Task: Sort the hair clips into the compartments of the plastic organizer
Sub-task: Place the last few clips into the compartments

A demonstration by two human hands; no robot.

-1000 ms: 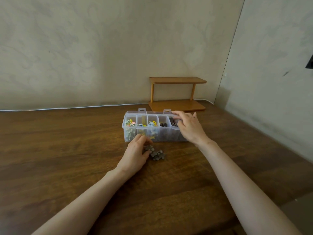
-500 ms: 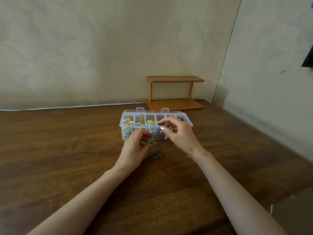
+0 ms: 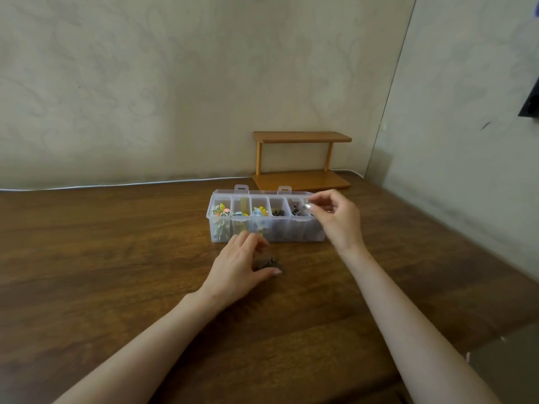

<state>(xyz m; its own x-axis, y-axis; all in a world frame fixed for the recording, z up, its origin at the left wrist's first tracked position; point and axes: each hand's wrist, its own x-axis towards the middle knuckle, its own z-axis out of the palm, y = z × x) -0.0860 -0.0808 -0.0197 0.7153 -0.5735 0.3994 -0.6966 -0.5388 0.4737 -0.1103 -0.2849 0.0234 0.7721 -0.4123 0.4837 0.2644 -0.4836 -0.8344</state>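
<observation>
Changed in the last second: the two hands met just in front of the plastic organizer [image 3: 291,235], then parted. The right hand [image 3: 335,218] is now lifted to the organizer's right end, thumb and forefinger pinching a small clip [image 3: 307,206] that shows only as a pale glint; type unclear. The clip hangs just past the fingertips, over the last compartments; the one directly under the hand is hidden, so I cannot tell which it is aimed at. The left hand [image 3: 237,266] is back down at the loose pile of dark clips [image 3: 267,262]. It is spread, thumb flat on the table [image 3: 116,258], the pile between thumb and fingers, and not closed on anything I can see. Judgement: a pass-and-drop cycle, with the drop not yet made and the pile small, so the sort looks near done. Compartments ahead of the left hand's fingers hold colourful clips; the two just left of the right hand's fingertips hold dark ones. A wooden shelf [image 3: 302,158] stands beyond the right hand. No brands, labels or readable writing anywhere.
</observation>
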